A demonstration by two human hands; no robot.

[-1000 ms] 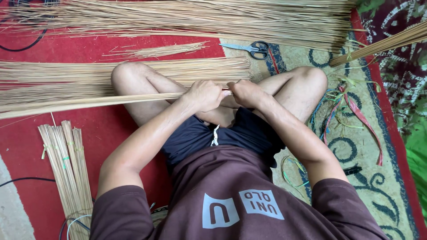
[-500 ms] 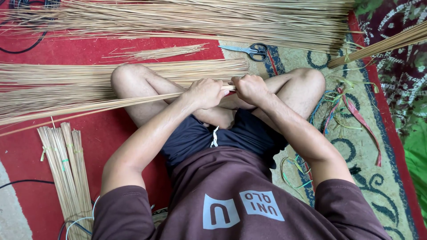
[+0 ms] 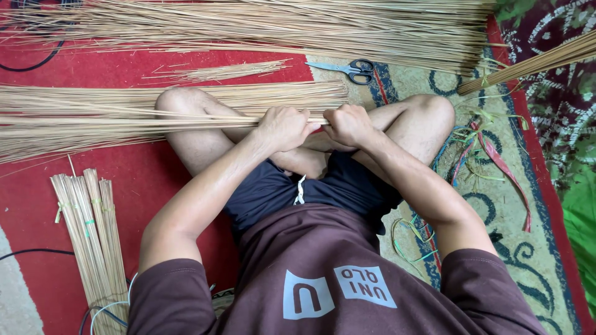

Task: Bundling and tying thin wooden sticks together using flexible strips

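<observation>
I sit cross-legged on a mat. My left hand [image 3: 284, 127] and my right hand [image 3: 349, 124] are both closed around the end of a long bundle of thin tan sticks [image 3: 118, 124], fists side by side above my lap. The bundle stretches away to the left across my left knee. Its far ends fan out over the red mat [image 3: 149, 186].
A wide heap of loose sticks [image 3: 279, 25] lies across the top. Black-handled scissors [image 3: 347, 68] rest beyond my right knee. Tied stick bundles [image 3: 90, 236] lie lower left. Coloured plastic strips [image 3: 490, 155] and another stick bundle [image 3: 528, 62] sit at right on a patterned rug.
The held bundle has spread and dropped slightly at its far left end. Both fists stay closed on it, shifted a little.
</observation>
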